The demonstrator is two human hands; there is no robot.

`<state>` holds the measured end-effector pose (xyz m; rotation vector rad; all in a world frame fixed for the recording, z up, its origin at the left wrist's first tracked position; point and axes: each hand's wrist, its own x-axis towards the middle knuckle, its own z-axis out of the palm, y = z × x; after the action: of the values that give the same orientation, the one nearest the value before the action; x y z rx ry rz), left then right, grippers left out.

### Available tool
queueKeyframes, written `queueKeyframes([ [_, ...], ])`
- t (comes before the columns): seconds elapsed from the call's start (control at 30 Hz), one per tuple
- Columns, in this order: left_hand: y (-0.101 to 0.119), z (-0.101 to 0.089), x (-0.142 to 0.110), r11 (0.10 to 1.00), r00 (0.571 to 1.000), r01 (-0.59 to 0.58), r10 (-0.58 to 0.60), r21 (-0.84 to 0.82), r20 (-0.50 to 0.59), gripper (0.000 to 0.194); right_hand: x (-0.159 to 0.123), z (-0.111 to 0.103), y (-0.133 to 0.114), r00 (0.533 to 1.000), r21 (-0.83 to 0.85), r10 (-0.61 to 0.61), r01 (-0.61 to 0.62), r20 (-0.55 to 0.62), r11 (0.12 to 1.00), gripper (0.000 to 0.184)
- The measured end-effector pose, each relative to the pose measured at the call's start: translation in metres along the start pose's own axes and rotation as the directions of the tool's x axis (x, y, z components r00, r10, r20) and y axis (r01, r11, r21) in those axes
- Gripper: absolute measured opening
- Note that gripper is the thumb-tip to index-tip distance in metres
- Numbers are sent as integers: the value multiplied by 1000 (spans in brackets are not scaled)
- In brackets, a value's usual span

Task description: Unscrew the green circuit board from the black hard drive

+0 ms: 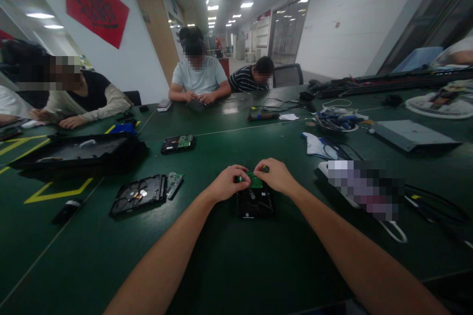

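A black hard drive (254, 203) lies on the dark green table (229, 256) just in front of me. A green circuit board (254, 180) sits at its far end. My left hand (226, 184) pinches the board's left edge with closed fingers. My right hand (276, 175) grips the board's right edge, fingers curled. Both forearms reach in from the bottom of the view.
An opened drive (139, 194) with a loose board (174, 183) lies to my left, another drive (178, 143) farther back, and a black tray (79, 150) at far left. Cables, a bowl of tools (337, 120) and a grey laptop (410, 134) sit right. Three people sit across.
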<state>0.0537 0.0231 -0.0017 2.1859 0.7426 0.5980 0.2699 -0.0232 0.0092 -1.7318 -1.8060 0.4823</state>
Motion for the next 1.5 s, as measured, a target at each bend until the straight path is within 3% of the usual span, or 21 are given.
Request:
queueKeyframes([
  [0.4,-4,1,2,1000,1000,-12,12,-3,-4,6,2,-3,3,997,-4,-14,15,72,1000,11],
  [0.9,2,1,0,1000,1000,8,-8,4,-3,5,3,1,4,997,51,19,-23,74,998,6],
  [1.13,4,1,0,1000,1000,23,-23,-4,-5,6,0,-1,1,997,-32,-48,50,61,998,6],
  [1.5,1,1,0,1000,1000,10,-10,4,-2,5,0,-1,-2,998,23,32,-33,47,999,3],
])
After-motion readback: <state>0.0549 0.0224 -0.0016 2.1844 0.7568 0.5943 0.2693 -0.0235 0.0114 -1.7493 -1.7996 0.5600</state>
